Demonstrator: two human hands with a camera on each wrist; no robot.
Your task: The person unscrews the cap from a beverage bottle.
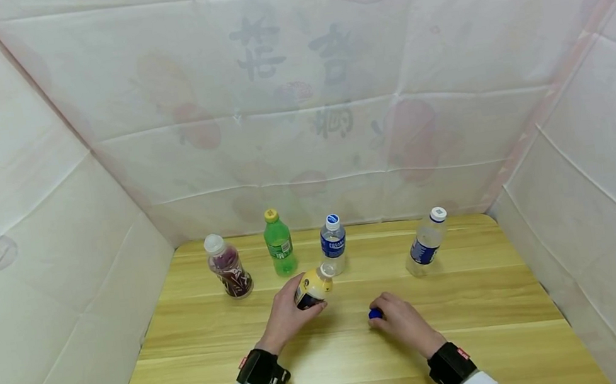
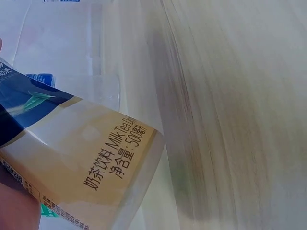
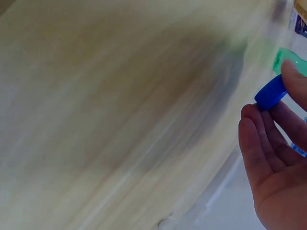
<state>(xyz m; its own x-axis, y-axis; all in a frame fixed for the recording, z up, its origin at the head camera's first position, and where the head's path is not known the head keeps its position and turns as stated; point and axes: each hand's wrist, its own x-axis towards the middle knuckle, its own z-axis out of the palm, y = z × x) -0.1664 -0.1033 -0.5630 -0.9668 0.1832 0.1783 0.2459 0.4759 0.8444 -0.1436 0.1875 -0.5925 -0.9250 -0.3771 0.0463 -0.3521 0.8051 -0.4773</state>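
Note:
My left hand (image 1: 286, 313) grips a milk tea bottle (image 1: 314, 284) with a yellow and dark blue label. The bottle leans to the right, its pale neck (image 1: 326, 270) showing no coloured cap. Its lower end, printed "Milk Tea Drink", fills the left of the left wrist view. To the right, my right hand (image 1: 405, 320) pinches a blue bottle cap (image 3: 271, 92) between thumb and fingers, over the table. Just behind the milk tea bottle stands a clear bottle (image 1: 334, 246) with a blue label and a blue-and-white cap.
On the wooden table (image 1: 339, 366) stand a dark purple drink bottle (image 1: 229, 267) with a white cap at left, a green bottle (image 1: 280, 246) with a yellow cap, and a clear blue-labelled bottle (image 1: 427, 245) at right. Pale printed cloth (image 1: 304, 154) walls the back and sides.

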